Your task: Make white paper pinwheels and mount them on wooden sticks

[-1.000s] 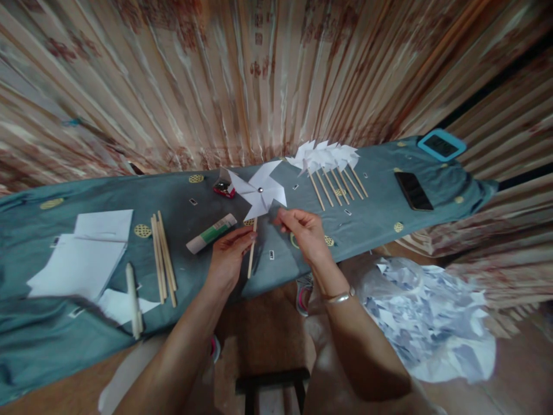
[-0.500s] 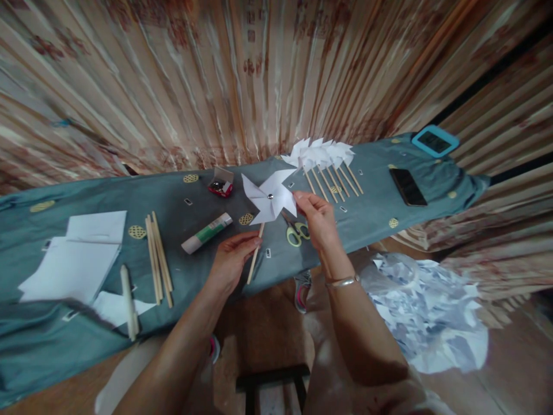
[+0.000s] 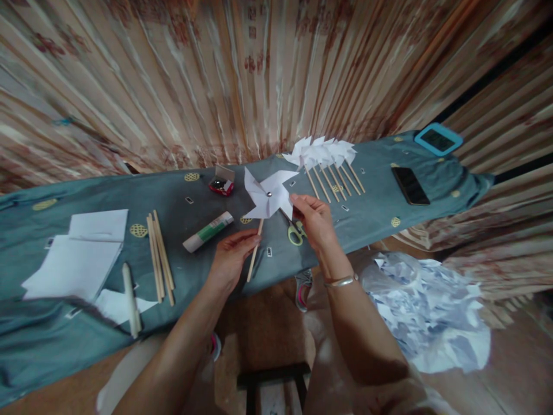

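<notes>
Left hand (image 3: 228, 259) pinches the paper pinwheel (image 3: 268, 193) low on its stick; right hand (image 3: 315, 222) grips one blade's edge. Left of pinwheel: glue stick (image 3: 208, 231), loose wooden sticks (image 3: 161, 259). Just right: scissors (image 3: 296, 230). Farther right: finished pinwheels (image 3: 322, 153), black phone (image 3: 410, 185).

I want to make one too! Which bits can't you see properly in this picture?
- Scissors: head view, partly behind the pinwheel and right hand.
- Glue stick label: head view, too small to read.
- Blue device screen: head view, blurred.
- Finished pinwheels: head view, overlapping, uncountable.
</notes>
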The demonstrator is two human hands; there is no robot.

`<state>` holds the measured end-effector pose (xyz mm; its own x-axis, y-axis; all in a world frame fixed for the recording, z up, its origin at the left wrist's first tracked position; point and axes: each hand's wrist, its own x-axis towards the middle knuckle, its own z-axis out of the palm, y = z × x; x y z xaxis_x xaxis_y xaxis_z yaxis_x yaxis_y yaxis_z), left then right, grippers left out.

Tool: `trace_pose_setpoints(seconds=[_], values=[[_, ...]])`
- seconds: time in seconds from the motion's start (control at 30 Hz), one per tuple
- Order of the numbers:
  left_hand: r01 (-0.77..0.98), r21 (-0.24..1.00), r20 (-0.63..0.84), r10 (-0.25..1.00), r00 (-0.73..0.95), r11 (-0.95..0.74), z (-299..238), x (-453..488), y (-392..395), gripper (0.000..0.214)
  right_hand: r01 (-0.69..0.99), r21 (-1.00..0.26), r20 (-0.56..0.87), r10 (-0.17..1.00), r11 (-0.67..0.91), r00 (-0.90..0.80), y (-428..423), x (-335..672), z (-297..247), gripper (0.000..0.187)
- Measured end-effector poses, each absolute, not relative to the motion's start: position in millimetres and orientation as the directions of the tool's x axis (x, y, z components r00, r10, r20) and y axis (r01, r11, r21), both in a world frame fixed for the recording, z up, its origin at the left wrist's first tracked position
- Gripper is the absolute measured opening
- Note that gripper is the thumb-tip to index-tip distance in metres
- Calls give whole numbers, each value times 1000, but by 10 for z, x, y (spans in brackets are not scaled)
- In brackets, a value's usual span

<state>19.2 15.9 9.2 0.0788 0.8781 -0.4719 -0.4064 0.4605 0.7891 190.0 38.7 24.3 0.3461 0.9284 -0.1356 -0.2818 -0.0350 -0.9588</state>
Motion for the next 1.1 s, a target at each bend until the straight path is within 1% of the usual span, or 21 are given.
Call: trace_pose_setpoints(seconds=[0.4,0.7,0.9,1.1], values=[[-395,809,-447,892,67,435,46,193,175,42,-255,-966,-120,941,-38,316,353,1872,232,35],[-416,804,-454,890,33,425,61,204,174,43,-266,-962,-149,943,-68,298,330,1827,242,32],[-387,829,-421,906,43,403,40,198,177,42,-266,-960,-163,943,-84,290,319,1799,229,33],[-403,828,-411,911,39,391,35,202,178,38,-288,-952,-176,950,-99,256,311,1765,222,34]])
